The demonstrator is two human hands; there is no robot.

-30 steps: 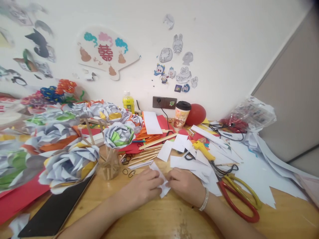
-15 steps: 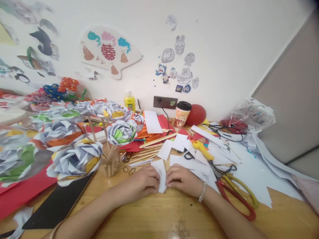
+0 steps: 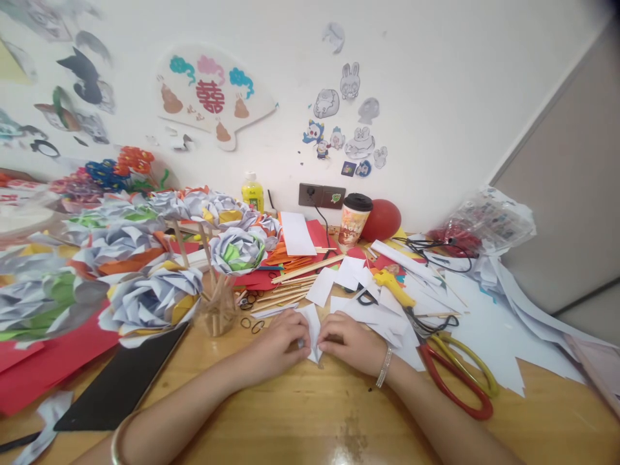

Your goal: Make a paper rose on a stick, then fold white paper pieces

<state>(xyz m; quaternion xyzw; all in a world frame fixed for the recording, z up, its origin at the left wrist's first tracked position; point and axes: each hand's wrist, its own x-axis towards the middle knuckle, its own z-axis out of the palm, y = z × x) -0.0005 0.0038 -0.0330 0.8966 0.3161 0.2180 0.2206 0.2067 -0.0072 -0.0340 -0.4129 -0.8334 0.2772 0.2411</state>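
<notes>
White paper piece (image 3: 312, 321), pinched by left hand (image 3: 282, 342) and right hand (image 3: 352, 342), appears mid-fold, seemingly calling for a firm crease next.

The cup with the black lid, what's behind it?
A round red thing peeks out to the right, behind the cup. Its left edge, and whatever else the cup covers, can't be seen.
</notes>
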